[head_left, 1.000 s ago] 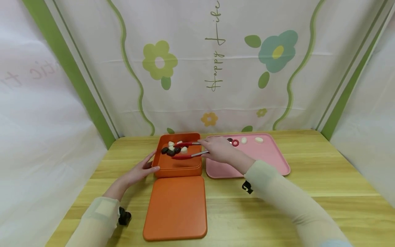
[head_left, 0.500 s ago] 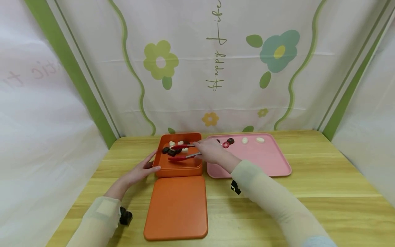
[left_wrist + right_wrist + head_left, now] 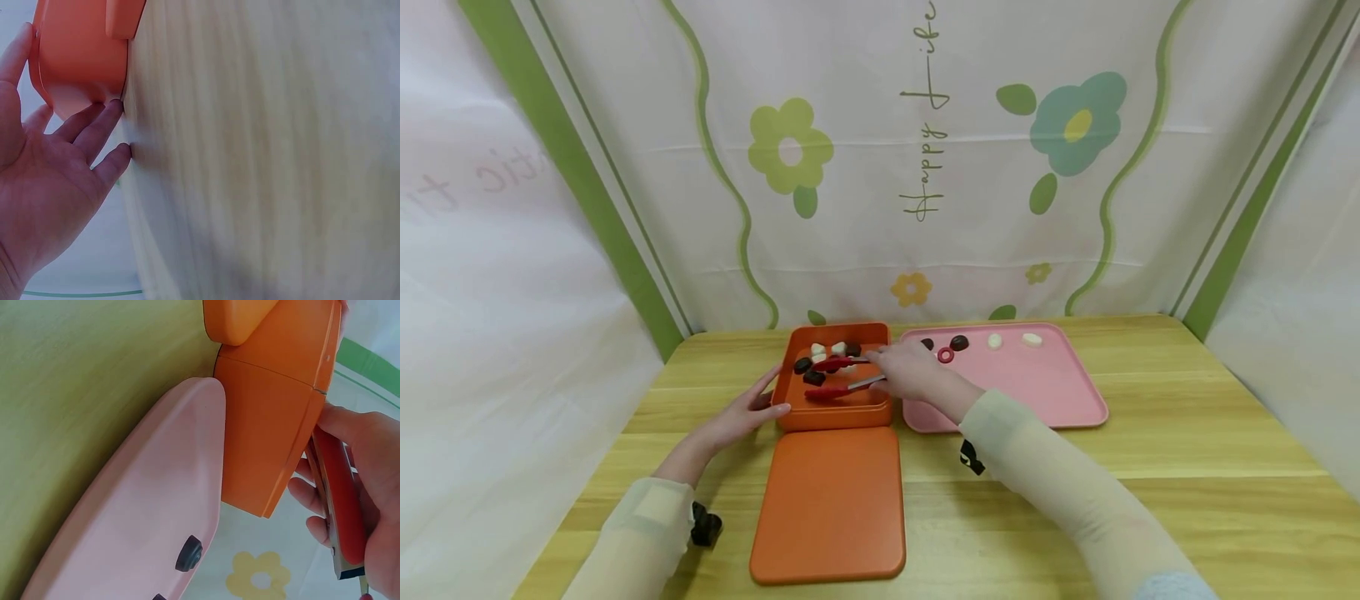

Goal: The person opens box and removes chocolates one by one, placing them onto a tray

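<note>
My right hand grips a pair of red-tipped metal tongs, whose red handle shows in the right wrist view. Both tong tips are spread apart inside the orange box, over and beside several dark pieces and white pieces that look like chocolates. Nothing shows pinched between the tips. At the box's left side, my left hand rests with its thumb on the front corner and its fingertips along the outer wall, as the left wrist view also shows.
A pink tray sits right of the box. On it are a red ring, a dark piece and two white pieces, one an oval. An orange lid lies in front of the box. Behind hangs a flowered curtain.
My right hand has moved left and the tongs have lowered into the box, their tips spreading wider. More of the tray's pieces now show. The left hand stays in place.
</note>
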Demonstrator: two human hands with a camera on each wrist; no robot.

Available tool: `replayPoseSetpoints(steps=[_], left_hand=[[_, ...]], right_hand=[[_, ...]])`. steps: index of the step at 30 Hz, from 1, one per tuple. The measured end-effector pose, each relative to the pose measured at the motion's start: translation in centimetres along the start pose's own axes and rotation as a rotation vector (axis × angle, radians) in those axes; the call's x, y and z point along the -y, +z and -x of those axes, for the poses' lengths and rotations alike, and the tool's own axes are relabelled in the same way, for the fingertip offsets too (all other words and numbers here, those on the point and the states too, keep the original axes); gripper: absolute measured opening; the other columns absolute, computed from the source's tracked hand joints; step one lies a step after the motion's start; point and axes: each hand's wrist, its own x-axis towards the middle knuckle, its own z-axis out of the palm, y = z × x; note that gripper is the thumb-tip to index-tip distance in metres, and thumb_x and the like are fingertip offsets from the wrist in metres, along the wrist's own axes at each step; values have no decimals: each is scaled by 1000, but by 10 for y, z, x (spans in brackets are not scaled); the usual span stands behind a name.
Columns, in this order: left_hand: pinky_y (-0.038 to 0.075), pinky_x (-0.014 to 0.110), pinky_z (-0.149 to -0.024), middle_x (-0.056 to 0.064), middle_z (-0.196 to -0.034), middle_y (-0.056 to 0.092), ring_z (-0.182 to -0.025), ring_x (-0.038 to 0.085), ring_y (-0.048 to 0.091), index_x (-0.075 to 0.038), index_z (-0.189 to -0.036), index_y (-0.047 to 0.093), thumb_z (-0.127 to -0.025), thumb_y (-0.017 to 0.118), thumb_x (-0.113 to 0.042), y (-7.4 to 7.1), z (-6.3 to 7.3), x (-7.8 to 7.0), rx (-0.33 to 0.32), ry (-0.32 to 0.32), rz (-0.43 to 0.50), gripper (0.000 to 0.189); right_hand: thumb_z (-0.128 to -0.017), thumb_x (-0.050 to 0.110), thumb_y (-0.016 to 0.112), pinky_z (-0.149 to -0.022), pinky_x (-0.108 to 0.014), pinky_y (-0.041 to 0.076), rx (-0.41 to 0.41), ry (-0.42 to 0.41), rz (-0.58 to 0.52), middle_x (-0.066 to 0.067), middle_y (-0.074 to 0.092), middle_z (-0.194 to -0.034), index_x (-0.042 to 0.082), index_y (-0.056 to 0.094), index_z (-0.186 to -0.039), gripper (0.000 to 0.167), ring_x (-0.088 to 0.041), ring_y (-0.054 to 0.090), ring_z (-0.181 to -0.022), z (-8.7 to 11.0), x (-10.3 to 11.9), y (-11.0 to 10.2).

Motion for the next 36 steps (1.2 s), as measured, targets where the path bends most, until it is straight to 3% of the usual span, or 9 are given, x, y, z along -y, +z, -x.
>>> replayPoseSetpoints(steps=[9, 19, 30, 36], left_hand=[[20, 65, -107, 25, -156, 20, -141, 42, 22, -29, -158, 5, -97, 59, -41, 1, 1, 0, 1, -19, -9, 82], [20, 64, -107, 23, -157, 17, -142, 42, 21, -29, -158, 6, -98, 58, -38, 1, 1, -2, -4, -7, -5, 80], [19, 64, -108, 24, -158, 16, -142, 42, 19, -28, -158, 5, -99, 57, -35, 1, 2, 0, 2, 5, -3, 79], [18, 64, -108, 24, -158, 14, -142, 43, 18, -26, -158, 4, -98, 58, -37, 0, 2, 0, 7, 14, 2, 81]], right_hand=[[-91, 41, 67, -55, -26, 41, 18, 3, -18, -1, 69, -96, 14, 61, -132, 49, -15, 59, -75, 0, 1, -1], [-91, 35, 69, -53, -28, 41, -25, -40, -90, 0, 68, -88, 18, 65, -126, 38, -15, 56, -68, 2, -1, 4], [-93, 38, 66, -54, -27, 43, -47, -37, -107, -2, 71, -104, 16, 64, -129, 41, -14, 61, -72, 6, -2, 4], [-96, 35, 63, -59, -29, 47, -19, 17, -210, -6, 70, -110, 12, 58, -137, 48, -13, 59, -68, 14, -11, -4]])
